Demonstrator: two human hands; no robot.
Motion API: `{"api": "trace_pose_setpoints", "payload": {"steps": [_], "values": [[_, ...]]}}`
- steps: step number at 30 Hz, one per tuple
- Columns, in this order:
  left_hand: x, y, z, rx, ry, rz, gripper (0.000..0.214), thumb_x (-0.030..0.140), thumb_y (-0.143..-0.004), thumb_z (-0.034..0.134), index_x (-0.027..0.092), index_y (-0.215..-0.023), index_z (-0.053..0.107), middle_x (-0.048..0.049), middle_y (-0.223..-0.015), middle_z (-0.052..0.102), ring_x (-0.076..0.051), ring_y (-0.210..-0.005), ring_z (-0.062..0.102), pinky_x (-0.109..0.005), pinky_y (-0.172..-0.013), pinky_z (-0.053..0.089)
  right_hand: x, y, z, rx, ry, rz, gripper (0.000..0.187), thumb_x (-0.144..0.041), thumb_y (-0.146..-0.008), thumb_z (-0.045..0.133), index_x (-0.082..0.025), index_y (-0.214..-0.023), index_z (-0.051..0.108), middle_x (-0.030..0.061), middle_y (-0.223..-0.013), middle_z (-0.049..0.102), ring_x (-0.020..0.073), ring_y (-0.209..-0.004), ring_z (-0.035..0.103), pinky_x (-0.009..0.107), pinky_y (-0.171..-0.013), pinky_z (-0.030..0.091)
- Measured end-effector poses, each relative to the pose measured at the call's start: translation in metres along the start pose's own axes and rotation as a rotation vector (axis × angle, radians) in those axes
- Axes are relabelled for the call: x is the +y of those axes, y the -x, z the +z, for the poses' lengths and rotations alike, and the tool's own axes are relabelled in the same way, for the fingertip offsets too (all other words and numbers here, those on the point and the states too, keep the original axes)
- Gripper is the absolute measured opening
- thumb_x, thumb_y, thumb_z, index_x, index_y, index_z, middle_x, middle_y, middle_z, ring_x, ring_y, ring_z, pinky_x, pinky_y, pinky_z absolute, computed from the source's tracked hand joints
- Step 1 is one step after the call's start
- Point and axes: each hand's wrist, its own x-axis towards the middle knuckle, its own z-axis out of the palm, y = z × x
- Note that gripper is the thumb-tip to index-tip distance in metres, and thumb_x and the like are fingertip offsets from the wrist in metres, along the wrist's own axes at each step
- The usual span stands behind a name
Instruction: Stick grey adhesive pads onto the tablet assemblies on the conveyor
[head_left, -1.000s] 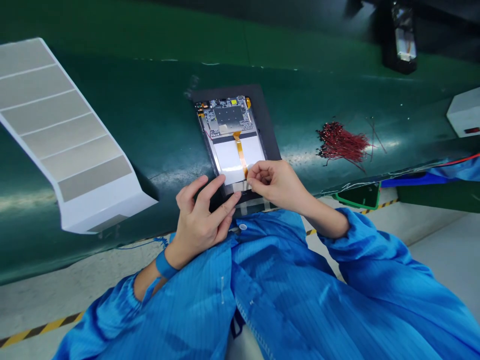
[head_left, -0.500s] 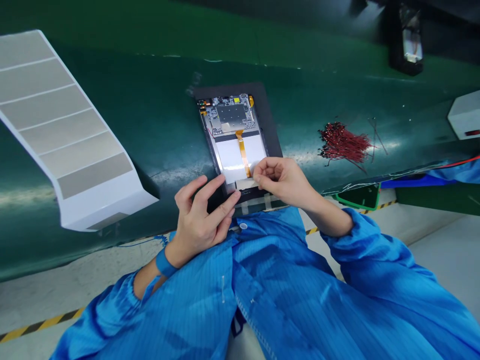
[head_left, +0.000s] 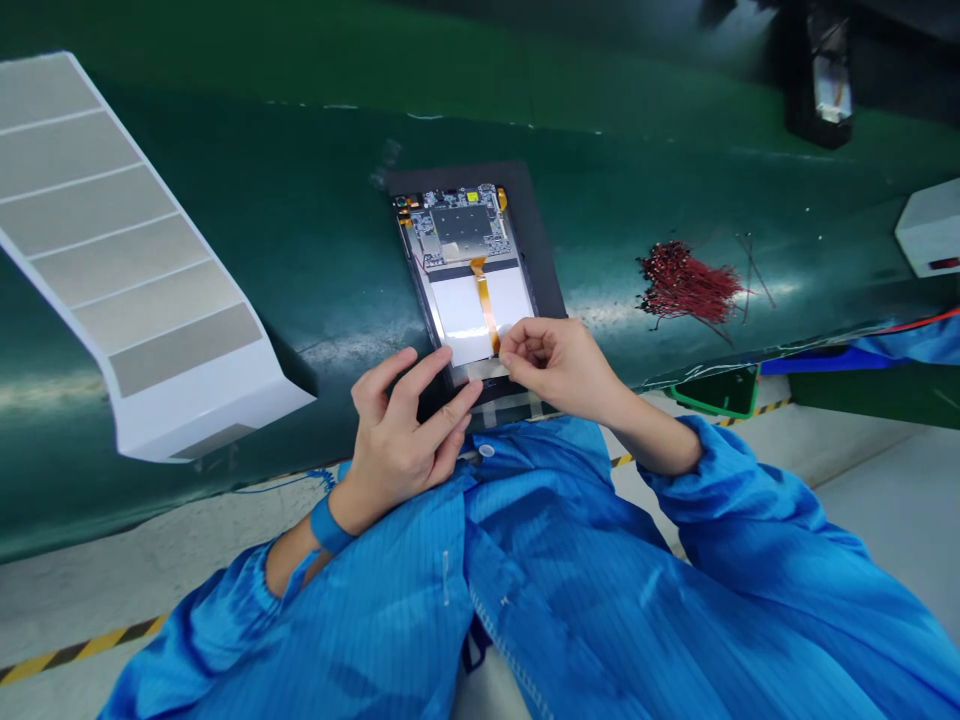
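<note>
An opened tablet (head_left: 459, 228) lies on a dark pad (head_left: 541, 240), its circuit board at the far end and a white battery (head_left: 459, 312) nearer me. An orange flex cable (head_left: 486, 305) runs down over the battery. Along the near edge is a grey strip (head_left: 487, 370), partly covered by my right hand. My left hand (head_left: 405, 430) has its fingers spread, fingertips resting at the tablet's near left corner. My right hand (head_left: 559, 365) is pinched closed over the strip and the cable's near end; whatever lies between its fingertips is hidden.
At left, a white backing sheet (head_left: 202, 400) with several grey rectangular stickers curls up from the green table (head_left: 315, 220). To the right lies a bundle of thin red wires (head_left: 686, 283). A black holder (head_left: 821, 120) stands far right, and a green bin (head_left: 716, 395) sits below the table edge.
My right hand has shifted slightly left along the grey strip, which looks flatter and is more covered. My left hand stays almost still.
</note>
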Motion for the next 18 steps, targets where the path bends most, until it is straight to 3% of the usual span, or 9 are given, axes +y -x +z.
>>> {"api": "trace_pose_setpoints", "payload": {"steps": [11,18], "values": [[0.0036,-0.0063,0.0026,-0.108,-0.031,-0.011,0.049,0.023,-0.096,0.077,0.023,-0.145,0.071,-0.0190,-0.165,0.051,-0.044,-0.154,0.040,-0.059,-0.122,0.041,0.0011,0.0010,0.0031,0.040,0.102,-0.060,0.009,-0.027,-0.084,0.064,-0.019,-0.080,0.065,-0.0033,-0.067,0.062,0.0092,-0.060,0.054,0.026,-0.061,0.043],[0.0039,-0.0072,0.0019,-0.097,-0.039,0.001,0.051,0.020,-0.095,0.077,0.021,-0.146,0.070,-0.0202,-0.163,0.054,-0.042,-0.154,0.042,-0.056,-0.121,0.041,-0.0055,0.0054,0.0082,0.112,0.307,-0.124,0.009,-0.015,-0.086,0.061,-0.020,-0.079,0.061,-0.0055,-0.065,0.060,0.0084,-0.058,0.050,0.025,-0.066,0.040]]}}
